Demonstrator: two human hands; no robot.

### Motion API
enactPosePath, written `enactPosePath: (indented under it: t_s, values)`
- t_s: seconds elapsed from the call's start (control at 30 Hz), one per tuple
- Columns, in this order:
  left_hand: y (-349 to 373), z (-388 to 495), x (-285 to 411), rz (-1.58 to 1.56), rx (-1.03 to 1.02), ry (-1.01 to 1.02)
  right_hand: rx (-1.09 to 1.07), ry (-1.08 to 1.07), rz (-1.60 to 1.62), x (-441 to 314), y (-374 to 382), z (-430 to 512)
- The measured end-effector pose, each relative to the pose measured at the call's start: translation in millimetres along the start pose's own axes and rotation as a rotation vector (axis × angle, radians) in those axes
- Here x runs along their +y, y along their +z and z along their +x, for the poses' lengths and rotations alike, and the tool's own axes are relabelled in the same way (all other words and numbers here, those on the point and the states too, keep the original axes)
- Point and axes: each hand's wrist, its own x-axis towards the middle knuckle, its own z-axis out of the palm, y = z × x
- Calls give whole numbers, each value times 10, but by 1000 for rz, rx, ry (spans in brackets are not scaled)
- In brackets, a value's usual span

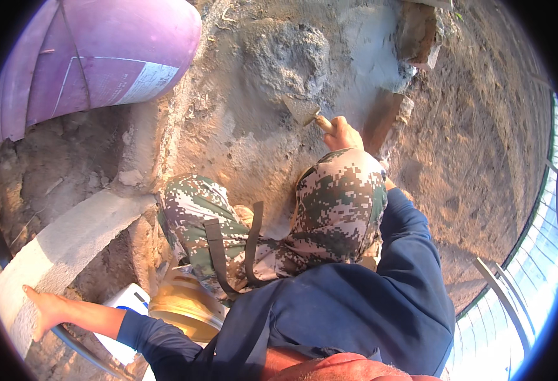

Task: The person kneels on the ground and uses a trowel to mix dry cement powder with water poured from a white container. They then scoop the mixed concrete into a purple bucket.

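Note:
In my right hand (344, 135) is the wooden handle of a masonry trowel (301, 109). Its mortar-smeared blade lies at the lower edge of a heap of wet grey mortar (288, 62) on the ground. My left hand (46, 309) reaches out to the lower left and leans on a long pale concrete strip (64, 243), two digits spread apart and the others hard to make out. Both my knees, in camouflage trousers (341, 200), are bent between the mortar and my body.
A purple plastic barrel (121, 52) lies at the upper left. Red bricks (382, 119) form a broken row right of the mortar. Beside my left hip are a yellow bucket (186, 305) and a white container (126, 305). A dark hose (86, 352) runs below my left hand. Wire fencing (531, 266) curves along the right.

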Motion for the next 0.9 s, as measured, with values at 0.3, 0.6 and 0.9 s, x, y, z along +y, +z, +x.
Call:
enactPosePath:
  t_s: [0.3, 0.6, 0.9]
  values:
    - [-60, -132, 134, 61, -16, 67, 220, 354, 143, 109, -141, 431]
    - [-113, -160, 386, -45, -59, -196, 372, 401, 45, 239, -2, 1610]
    - [74, -212, 266, 78, -11, -43, 261, 45, -90, 149, 315, 1566]
